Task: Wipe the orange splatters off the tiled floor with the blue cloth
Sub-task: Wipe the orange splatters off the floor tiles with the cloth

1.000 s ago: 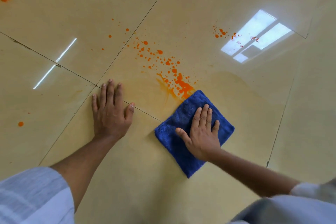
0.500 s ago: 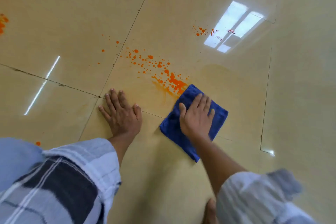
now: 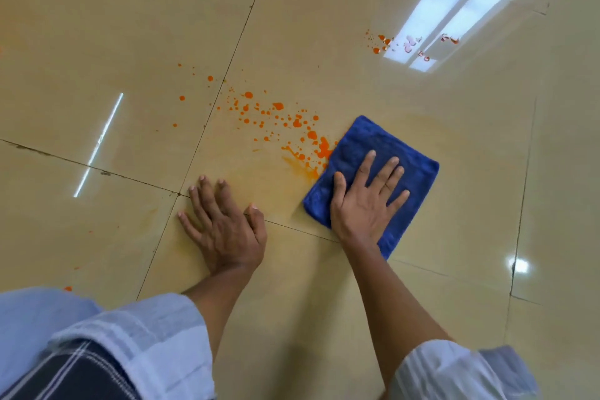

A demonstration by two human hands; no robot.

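The tiled floor [image 3: 324, 318] is glossy beige, cut by thin dark grout lines that cross just left of the left hand [image 3: 224, 227]. That hand lies flat on the tile, palm down, fingers straight and slightly spread, holding nothing. To its right the right hand [image 3: 363, 201] presses flat on the blue cloth [image 3: 402, 172], fingers straight and fanned over the fabric — not curled round it. The cloth is folded into a rough rectangle and lies flat on the floor, its left edge touching the thickest part of the orange splatters [image 3: 292, 127]. From there the drops thin out toward the far left, a few crossing the grout line. A pale orange smear [image 3: 259, 172] dulls the tile between the two hands. A smaller cluster of orange drops [image 3: 380, 42] sits farther away, at the edge of a bright window reflection [image 3: 444, 16] — a thin strip of reflected light [image 3: 100, 140] shows at left. Pale striped sleeves [image 3: 152, 334] fill the near edge.
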